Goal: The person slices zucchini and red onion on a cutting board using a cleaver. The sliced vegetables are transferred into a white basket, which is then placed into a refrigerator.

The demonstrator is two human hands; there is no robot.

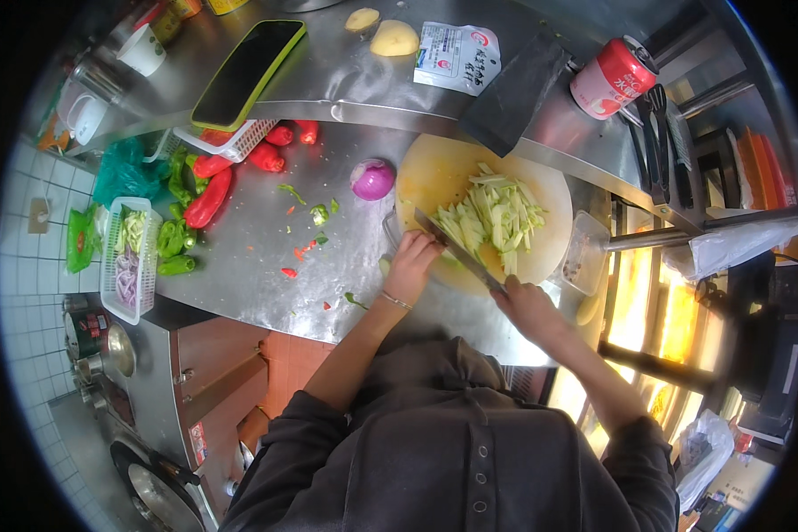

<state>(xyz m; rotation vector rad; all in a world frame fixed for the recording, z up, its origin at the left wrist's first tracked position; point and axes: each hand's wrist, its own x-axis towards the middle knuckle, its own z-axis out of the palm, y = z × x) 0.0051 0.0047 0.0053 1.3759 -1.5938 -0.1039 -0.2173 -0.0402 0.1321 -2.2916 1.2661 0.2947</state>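
My right hand [527,307] grips the handle of a kitchen knife [462,253], whose blade slants up and left over a round cutting board [425,159]. At the board's left edge, my left hand [417,261] has its fingers bent against the blade; whether they hold a piece is hidden. Right of the blade lies a heap of pale green vegetable strips [499,213], more of them just beside it. A halved purple onion [372,179] sits left of the board on the steel counter [239,266].
Red peppers [208,198], green peppers [173,239] and a white basket [147,266] of cut vegetables stand at the left. A raised steel shelf [372,116] crosses behind, bearing a phone [249,73], peeled potato pieces [394,38] and a drink can [614,78]. A clear plastic container [585,253] adjoins the board.
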